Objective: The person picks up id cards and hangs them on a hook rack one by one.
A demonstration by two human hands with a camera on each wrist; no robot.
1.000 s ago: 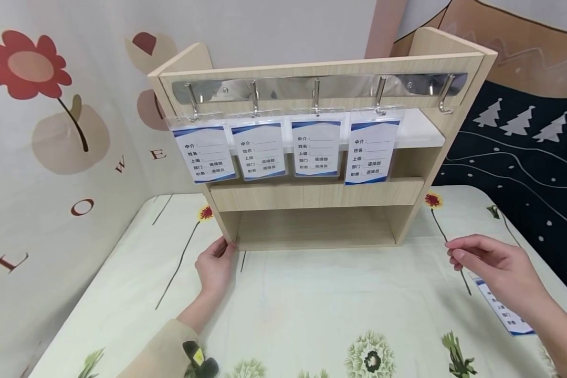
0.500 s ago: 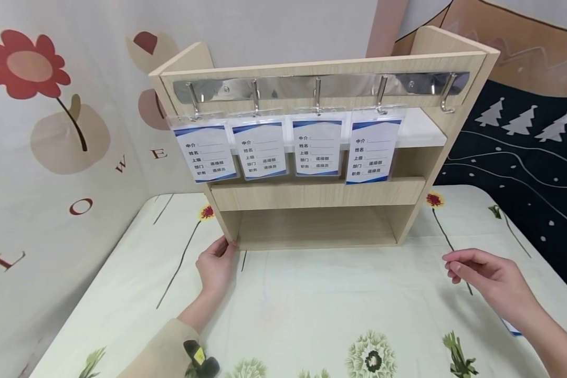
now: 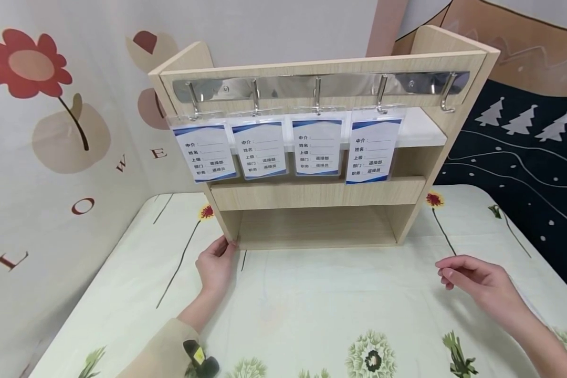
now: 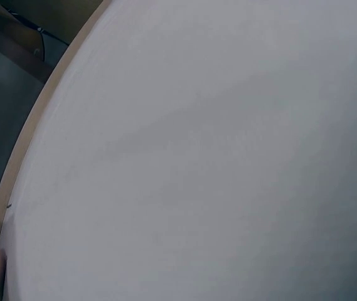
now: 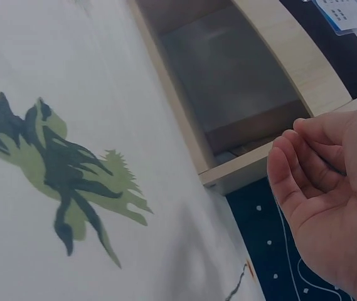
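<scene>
A pale wooden shelf unit (image 3: 317,194) stands on the cloth-covered table in the head view. My left hand (image 3: 216,268) grips the lower front corner of its left side panel between thumb and fingers. To the right and in front of the unit, my right hand (image 3: 489,286) hovers above the cloth, its fingers loosely curled around nothing. Several clear badge holders with printed cards (image 3: 260,149) hang from the metal hook rail (image 3: 283,88). The rightmost hook (image 3: 446,94) carries none. In the left wrist view, only a sliver of skin shows at the lower left.
A light cloth (image 3: 312,294) printed with flowers covers the table. A pale curtain (image 3: 99,157) rises at the left. Dark fabric with tree prints (image 3: 515,152) hangs at the right. A white shelf board (image 3: 420,128) lies behind the badges.
My right hand has moved down and left, closer to me. Its forearm now covers the badge that lay on the cloth a second ago. The left hand and the shelf unit stay put.
</scene>
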